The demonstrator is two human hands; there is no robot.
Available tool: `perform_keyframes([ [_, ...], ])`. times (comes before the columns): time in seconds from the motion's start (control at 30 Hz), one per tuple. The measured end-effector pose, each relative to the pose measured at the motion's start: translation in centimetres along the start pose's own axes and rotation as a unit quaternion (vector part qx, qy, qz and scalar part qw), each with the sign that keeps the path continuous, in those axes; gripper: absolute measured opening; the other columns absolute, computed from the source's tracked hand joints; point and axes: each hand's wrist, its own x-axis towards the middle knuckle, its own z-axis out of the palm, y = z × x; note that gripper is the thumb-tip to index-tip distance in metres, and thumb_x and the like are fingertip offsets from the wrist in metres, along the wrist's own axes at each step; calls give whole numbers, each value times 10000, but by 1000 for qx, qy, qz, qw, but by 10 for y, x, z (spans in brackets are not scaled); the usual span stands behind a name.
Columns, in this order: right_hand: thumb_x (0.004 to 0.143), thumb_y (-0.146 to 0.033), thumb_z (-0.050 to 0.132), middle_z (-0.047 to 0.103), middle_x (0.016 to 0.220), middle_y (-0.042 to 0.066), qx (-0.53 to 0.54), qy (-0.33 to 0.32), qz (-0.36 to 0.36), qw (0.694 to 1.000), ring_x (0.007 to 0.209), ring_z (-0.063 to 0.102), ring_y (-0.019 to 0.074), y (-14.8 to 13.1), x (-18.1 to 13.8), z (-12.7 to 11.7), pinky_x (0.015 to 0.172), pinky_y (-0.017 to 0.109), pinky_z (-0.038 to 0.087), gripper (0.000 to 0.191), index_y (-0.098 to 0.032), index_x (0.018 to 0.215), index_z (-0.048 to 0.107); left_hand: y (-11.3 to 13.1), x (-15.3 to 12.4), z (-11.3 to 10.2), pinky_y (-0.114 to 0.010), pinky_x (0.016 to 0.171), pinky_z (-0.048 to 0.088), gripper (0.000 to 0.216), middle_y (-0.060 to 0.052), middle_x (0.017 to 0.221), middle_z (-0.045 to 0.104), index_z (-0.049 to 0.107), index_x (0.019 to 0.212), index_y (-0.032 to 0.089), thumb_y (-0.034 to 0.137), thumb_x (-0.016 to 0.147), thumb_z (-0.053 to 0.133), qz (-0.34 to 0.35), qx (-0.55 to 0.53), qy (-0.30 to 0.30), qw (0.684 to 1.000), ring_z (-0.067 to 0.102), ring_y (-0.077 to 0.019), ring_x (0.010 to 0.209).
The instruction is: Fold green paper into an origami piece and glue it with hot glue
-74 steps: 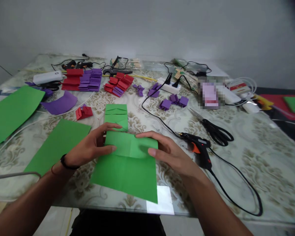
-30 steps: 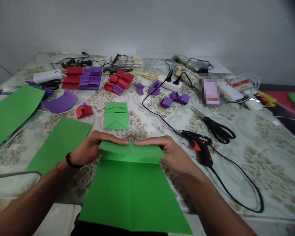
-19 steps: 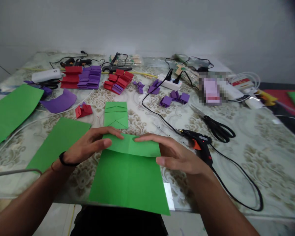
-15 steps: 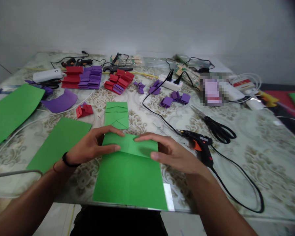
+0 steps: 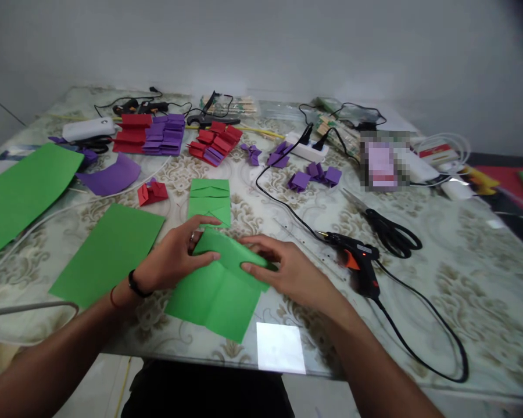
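A green paper sheet (image 5: 215,299) lies on the table in front of me, turned askew, with a folded flap along its far edge. My left hand (image 5: 172,261) pinches the flap's left end, thumb on top. My right hand (image 5: 283,270) presses its fingers down on the flap's right part. A finished folded green piece (image 5: 209,200) lies just beyond my hands.
A black glue gun (image 5: 357,264) with its cord lies right of my right hand, black scissors (image 5: 383,223) beyond it. Flat green sheets (image 5: 108,252) (image 5: 24,194) lie at left. Red and purple folded pieces (image 5: 150,133), a power strip (image 5: 307,150) and cables fill the back.
The green sheet has been rotated askew and pulled further onto the table. My hands have closed in on the folded flap, pressing it down.
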Motion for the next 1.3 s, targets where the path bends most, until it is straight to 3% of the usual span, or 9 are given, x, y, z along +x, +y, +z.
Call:
perform_keyframes([
  [0.1, 917, -455, 740, 665, 809, 0, 8, -37, 22, 999, 748, 599, 177, 1, 1, 5, 657, 285, 455, 247, -210, 940, 733, 1, -2, 4, -220, 522, 290, 585, 84, 668, 396, 609, 1388, 209, 355, 852, 791, 13, 38, -13, 999, 381, -119, 576],
  [0.17, 922, -490, 725, 558, 710, -26, 41, -44, 40, 997, 665, 519, 146, 1, 0, 6, 582, 267, 382, 333, -198, 781, 648, 2, -1, 5, -225, 541, 332, 584, 72, 685, 443, 616, 1355, 189, 417, 846, 791, -13, 6, -8, 1000, 425, -131, 605],
  [0.27, 885, -521, 763, 512, 705, -39, 91, -39, 59, 993, 648, 483, 132, 2, 0, 4, 566, 258, 356, 381, -195, 774, 600, 3, 1, 3, -231, 556, 383, 380, 32, 715, 501, 678, 980, 158, 525, 886, 712, -39, -70, -62, 995, 482, -142, 656],
  [0.33, 872, -523, 780, 529, 722, -35, 93, -46, 61, 993, 661, 496, 135, 2, 0, 3, 576, 258, 368, 384, -193, 791, 603, 4, 3, 1, -219, 534, 359, 422, 27, 687, 469, 570, 712, 172, 532, 914, 659, -34, -86, -103, 990, 450, -126, 643],
  [0.4, 873, -516, 783, 560, 744, -25, 82, -54, 56, 994, 684, 519, 143, 1, 0, 3, 597, 261, 396, 371, -190, 808, 617, 5, 3, -1, -209, 496, 295, 483, 41, 636, 398, 458, 615, 187, 515, 911, 655, -29, -69, -110, 991, 384, -108, 604],
  [0.6, 880, -585, 766, 622, 742, -2, 97, -48, 47, 993, 697, 566, 164, -3, 0, 17, 596, 266, 443, 412, -196, 807, 652, 5, 0, 2, -207, 466, 247, 441, 53, 587, 401, 505, 629, 180, 484, 927, 622, -31, -27, -155, 987, 359, -93, 547],
  [0.87, 856, -652, 759, 657, 739, 15, 119, -46, 68, 989, 680, 590, 175, 0, 2, 24, 580, 276, 477, 464, -200, 804, 673, 6, 0, 1, -207, 459, 250, 423, 53, 578, 439, 503, 604, 182, 441, 916, 623, -36, -20, -162, 986, 363, -90, 531],
  [1.2, 883, -645, 730, 447, 636, -43, 107, -34, 64, 992, 581, 398, 122, 2, 2, 26, 484, 238, 306, 492, -209, 727, 565, -1, 2, 1, -215, 464, 235, 428, 59, 577, 389, 484, 595, 185, 432, 910, 636, -34, -25, -175, 984, 330, -87, 526],
  [1.3, 890, -627, 731, 447, 637, -46, 111, -32, 55, 992, 579, 388, 120, 2, 3, 26, 488, 239, 295, 471, -208, 739, 580, -1, 3, 1, -220, 462, 221, 450, 61, 568, 362, 453, 582, 189, 439, 903, 645, -26, -19, -168, 985, 315, -87, 524],
])
